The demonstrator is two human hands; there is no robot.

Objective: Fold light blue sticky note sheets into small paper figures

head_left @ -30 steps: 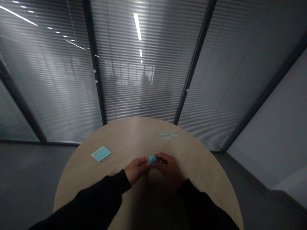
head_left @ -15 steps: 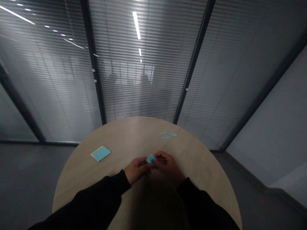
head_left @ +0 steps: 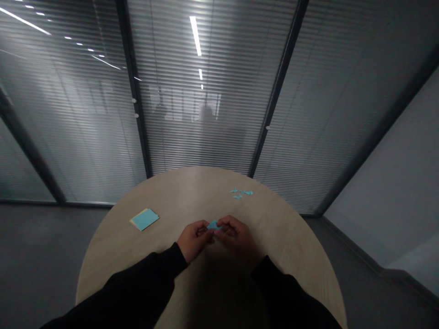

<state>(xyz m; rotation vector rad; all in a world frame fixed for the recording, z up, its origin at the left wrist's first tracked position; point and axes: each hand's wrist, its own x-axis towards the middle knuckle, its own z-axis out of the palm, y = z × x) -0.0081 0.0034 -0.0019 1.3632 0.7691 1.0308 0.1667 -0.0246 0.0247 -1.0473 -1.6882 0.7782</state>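
Observation:
A small blue piece of paper point(head_left: 213, 225) is held between both hands above the near middle of the round table. My left hand point(head_left: 195, 240) pinches its left side, and my right hand point(head_left: 238, 236) has its fingers closed on the right side. Fingers cover the lower part of the paper. On the table to the left lies a stack of blue paper point(head_left: 145, 220) with a yellow edge showing beneath. Several small blue folded paper pieces point(head_left: 238, 197) rest beyond my right hand.
The round wooden table point(head_left: 192, 192) has its far edge close to a glass partition point(head_left: 206, 137) with blinds and dark frames. A pale wall point(head_left: 404, 183) stands on the right.
The blue paper looks smaller and flatter between the fingers, its top corner lower. My right thumb and fingers have shifted slightly left.

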